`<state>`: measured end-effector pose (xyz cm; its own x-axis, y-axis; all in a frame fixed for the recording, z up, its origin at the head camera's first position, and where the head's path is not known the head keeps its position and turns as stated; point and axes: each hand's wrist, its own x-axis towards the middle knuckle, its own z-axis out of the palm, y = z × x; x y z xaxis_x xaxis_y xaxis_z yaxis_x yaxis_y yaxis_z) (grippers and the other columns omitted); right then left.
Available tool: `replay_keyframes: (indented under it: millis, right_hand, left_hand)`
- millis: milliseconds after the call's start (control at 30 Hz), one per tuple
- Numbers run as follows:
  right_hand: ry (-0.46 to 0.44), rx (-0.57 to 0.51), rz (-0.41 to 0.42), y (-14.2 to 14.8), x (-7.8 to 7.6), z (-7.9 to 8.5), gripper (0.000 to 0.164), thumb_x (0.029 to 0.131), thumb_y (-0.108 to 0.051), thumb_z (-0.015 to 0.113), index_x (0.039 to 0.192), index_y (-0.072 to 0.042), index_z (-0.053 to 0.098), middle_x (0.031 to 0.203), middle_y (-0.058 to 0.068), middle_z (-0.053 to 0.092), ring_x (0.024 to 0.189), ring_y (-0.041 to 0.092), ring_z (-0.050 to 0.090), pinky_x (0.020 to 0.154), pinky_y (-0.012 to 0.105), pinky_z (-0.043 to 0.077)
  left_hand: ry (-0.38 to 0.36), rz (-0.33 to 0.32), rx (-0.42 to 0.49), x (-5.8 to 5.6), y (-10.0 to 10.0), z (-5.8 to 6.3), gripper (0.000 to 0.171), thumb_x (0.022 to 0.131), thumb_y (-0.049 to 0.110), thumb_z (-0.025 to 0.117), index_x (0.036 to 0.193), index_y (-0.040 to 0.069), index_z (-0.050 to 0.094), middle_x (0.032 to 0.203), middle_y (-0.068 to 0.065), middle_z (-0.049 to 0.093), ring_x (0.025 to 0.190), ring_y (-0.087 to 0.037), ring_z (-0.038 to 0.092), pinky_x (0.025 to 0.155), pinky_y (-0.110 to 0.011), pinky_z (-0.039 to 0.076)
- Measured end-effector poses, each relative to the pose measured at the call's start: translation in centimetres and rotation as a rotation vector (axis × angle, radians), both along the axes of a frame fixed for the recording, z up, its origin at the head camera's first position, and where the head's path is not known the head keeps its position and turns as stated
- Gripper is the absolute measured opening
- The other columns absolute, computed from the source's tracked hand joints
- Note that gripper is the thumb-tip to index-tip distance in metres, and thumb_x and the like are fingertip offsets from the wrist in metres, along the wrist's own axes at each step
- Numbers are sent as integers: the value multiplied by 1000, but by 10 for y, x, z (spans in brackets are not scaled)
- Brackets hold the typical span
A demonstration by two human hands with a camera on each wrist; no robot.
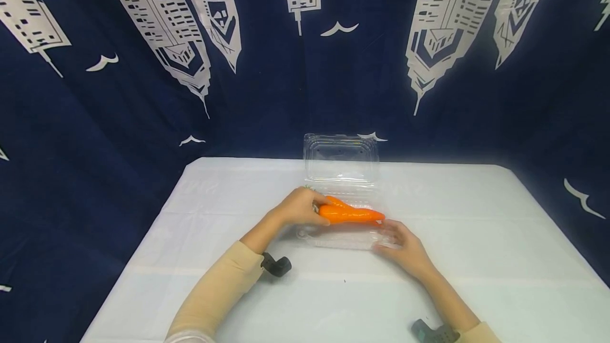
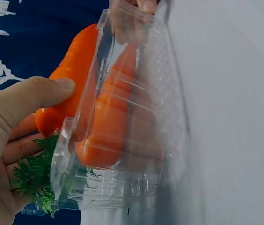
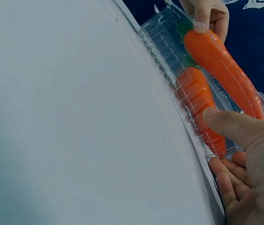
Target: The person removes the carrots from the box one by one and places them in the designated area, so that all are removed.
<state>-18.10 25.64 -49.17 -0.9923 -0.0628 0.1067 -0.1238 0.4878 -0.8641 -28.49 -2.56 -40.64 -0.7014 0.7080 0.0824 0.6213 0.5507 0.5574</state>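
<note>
In the head view, a clear plastic clamshell container (image 1: 329, 241) sits on the table with its lid (image 1: 341, 159) raised at the back. My left hand (image 1: 297, 206) grips an orange carrot (image 1: 352, 215) by its thick end, thumb on top, above the container. Green leafy tops (image 2: 37, 171) of the carrot hang by the left palm. A second carrot (image 2: 105, 124) lies inside the container, seen through its wall in the left wrist view. At the container's right end, my right hand (image 1: 405, 250) holds the wall between thumb and fingers, close to the carrot's tip.
A white cloth covers the table (image 1: 476, 216), with a dark blue patterned curtain (image 1: 305, 83) hanging behind it. Dark wrist devices (image 1: 276, 265) show at both forearms. Near the table's middle lies a tiny dark speck (image 1: 344, 281).
</note>
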Motion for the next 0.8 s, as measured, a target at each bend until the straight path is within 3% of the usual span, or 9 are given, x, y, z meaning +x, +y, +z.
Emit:
replay_keyframes:
  millis: [300, 533, 800]
  right_hand:
    - [52, -11, 24, 0, -1, -1, 62, 76, -32, 75, 127, -9, 48, 119, 10, 58, 109, 28, 54, 87, 38, 46]
    - [32, 1, 10, -1, 0, 0, 63, 76, -34, 75, 128, -10, 48, 119, 10, 58, 109, 28, 54, 89, 43, 44]
    - [-7, 9, -11, -2, 0, 1, 66, 76, -33, 75, 129, -9, 46, 119, 12, 58, 111, 34, 53, 91, 48, 42]
  left_hand:
    - [-273, 71, 234, 3, -4, 4, 43, 68, 27, 81, 108, 16, 69, 98, 8, 67, 84, -9, 61, 73, -25, 50]
    - [-374, 147, 365, 7, -10, 8, 46, 67, 28, 82, 108, 12, 69, 99, 3, 67, 84, -14, 63, 71, -29, 52]
    - [-435, 270, 539, 16, -25, 5, 46, 70, 23, 81, 110, 5, 67, 105, -8, 66, 88, -21, 64, 70, -32, 53]
